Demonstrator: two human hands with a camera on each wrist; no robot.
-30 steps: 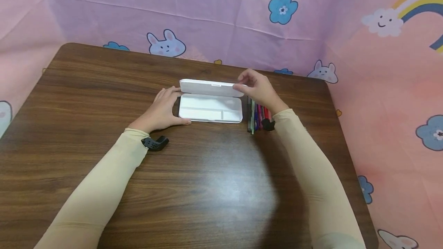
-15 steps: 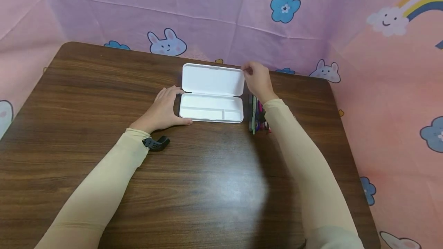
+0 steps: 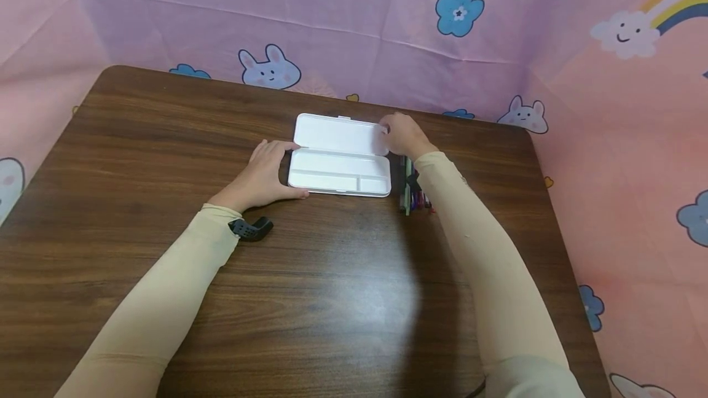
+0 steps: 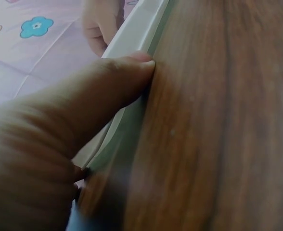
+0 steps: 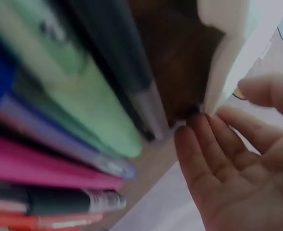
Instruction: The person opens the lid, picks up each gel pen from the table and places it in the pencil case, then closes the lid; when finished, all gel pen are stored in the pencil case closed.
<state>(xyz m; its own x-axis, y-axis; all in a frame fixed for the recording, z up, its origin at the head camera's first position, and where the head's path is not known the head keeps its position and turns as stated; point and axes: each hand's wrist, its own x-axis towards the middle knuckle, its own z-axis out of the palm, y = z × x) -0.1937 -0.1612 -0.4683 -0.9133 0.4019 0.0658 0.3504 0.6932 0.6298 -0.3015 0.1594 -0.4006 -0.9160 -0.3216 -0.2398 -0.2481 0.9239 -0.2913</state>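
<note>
A white pencil case (image 3: 326, 180) lies opened on the wooden table, its lid (image 3: 340, 134) swung back toward the far edge. One long and one short compartment run along the front of its tray, and nothing lies inside. My left hand (image 3: 257, 180) grips the case's left end, thumb along the front edge and fingers at the back corner. At the lid's right edge is my right hand (image 3: 406, 135), with its extended fingertips (image 5: 197, 120) right at the edge in the right wrist view. Several pens (image 3: 407, 198) lie beside the case, partly hidden beneath my right wrist.
The brown table (image 3: 310, 300) extends toward me. Close behind its far edge hangs a printed cloth (image 3: 343, 29), and another pink stretch of it borders the right side. In the right wrist view a green pen (image 5: 91, 106) and a pink pen (image 5: 50, 163) show large.
The lid has swung from half raised to far back, and my right hand has moved with it away from me, then lower. My left hand stays on the case.
</note>
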